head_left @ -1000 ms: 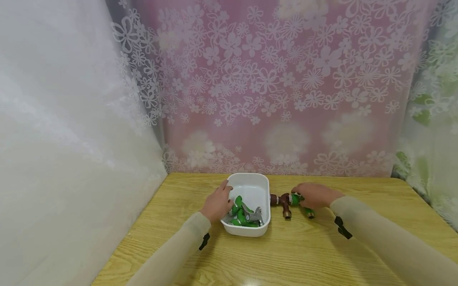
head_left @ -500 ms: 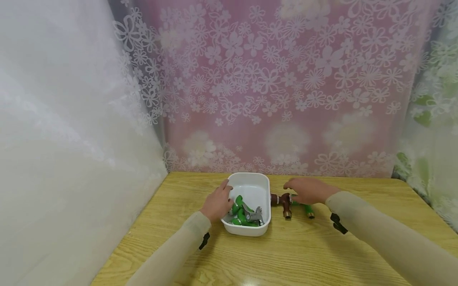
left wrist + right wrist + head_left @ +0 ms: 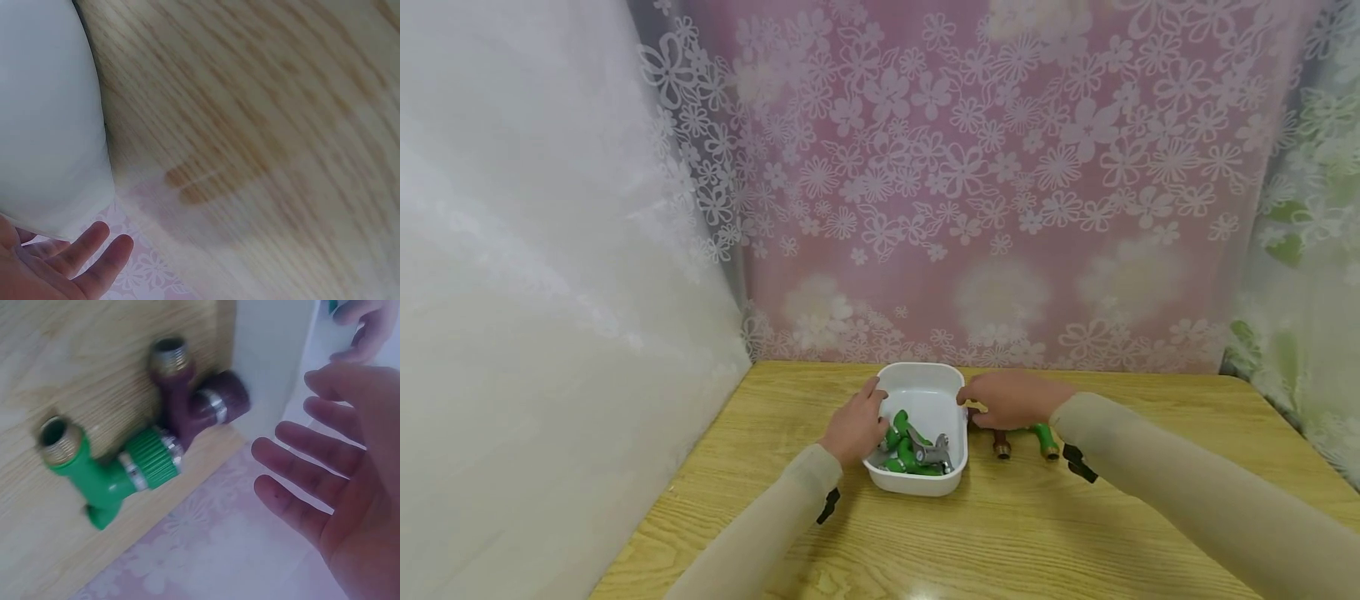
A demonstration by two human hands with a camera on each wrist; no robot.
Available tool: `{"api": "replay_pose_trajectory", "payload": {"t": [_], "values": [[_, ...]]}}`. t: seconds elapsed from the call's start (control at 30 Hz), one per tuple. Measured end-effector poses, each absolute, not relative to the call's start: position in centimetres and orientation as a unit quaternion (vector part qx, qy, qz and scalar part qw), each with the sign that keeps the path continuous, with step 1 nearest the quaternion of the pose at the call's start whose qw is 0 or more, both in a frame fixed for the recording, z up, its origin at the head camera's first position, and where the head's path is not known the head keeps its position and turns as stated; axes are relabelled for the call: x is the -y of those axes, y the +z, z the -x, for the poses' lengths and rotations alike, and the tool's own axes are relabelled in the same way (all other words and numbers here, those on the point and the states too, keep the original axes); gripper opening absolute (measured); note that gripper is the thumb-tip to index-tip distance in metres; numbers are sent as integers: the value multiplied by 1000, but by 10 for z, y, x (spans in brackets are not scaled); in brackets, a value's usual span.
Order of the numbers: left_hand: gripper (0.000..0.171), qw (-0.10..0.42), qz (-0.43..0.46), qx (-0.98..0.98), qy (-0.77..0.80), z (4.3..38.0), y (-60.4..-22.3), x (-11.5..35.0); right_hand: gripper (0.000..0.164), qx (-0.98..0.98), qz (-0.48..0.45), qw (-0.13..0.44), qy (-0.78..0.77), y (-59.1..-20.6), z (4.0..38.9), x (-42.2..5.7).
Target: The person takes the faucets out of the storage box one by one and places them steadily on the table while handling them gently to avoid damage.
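Note:
A white plastic tub [image 3: 917,487] stands on the wooden table, holding green taps [image 3: 907,457] and a grey tap [image 3: 934,453]. My left hand [image 3: 853,427] grips its left rim, thumb on the inner side and fingers over the edge; the left wrist view shows this hand [image 3: 59,265] against the tub's wall [image 3: 50,125]. At the right rim hovers my right hand [image 3: 1018,397], its fingers spread and holding nothing [image 3: 350,469]. Beneath it lie a maroon tap [image 3: 178,403] and a green tap [image 3: 94,481], end to end, with threaded brass outlets.
The wooden tabletop [image 3: 820,533] stretches in front of the tub and to the right. Behind its far edge hangs a pink flowered curtain [image 3: 985,208]. A pale sheet [image 3: 550,292] hangs along the left, and a white-green one [image 3: 1315,275] on the right.
My right hand has moved left from the green tap, over the maroon tap, to the tub's right rim. The left hand and the tub have stayed put.

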State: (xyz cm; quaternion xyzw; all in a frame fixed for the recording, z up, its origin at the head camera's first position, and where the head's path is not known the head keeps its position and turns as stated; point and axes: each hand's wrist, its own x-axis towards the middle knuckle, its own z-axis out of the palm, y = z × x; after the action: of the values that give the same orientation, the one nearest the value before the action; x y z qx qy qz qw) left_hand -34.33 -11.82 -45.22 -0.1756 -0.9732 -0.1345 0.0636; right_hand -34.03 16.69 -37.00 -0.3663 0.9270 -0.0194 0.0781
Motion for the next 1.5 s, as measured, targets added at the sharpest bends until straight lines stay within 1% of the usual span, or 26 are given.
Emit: {"api": "replay_pose_trajectory", "payload": {"t": [0.1,0.57,0.8,1.07,1.2,1.3,1.5], "values": [[43,65,174,974,-132,343,-453,118,31,-924,372,86,-19,-367,338,-155],[43,55,168,975,-136,344,-451,118,39,-908,404,109,21,-361,334,-116],[44,54,168,976,-128,344,-450,118,42,-898,415,143,16,-363,336,-103],[43,59,169,976,-123,344,-451,118,43,-892,413,182,28,-366,335,-90],[43,66,173,975,-122,344,-452,119,45,-892,408,191,36,-369,335,-84],[42,69,174,975,-122,345,-452,119,43,-890,411,192,36,-371,336,-82],[43,63,173,974,-131,345,-452,119,32,-880,426,205,33,-374,335,-75]]}}
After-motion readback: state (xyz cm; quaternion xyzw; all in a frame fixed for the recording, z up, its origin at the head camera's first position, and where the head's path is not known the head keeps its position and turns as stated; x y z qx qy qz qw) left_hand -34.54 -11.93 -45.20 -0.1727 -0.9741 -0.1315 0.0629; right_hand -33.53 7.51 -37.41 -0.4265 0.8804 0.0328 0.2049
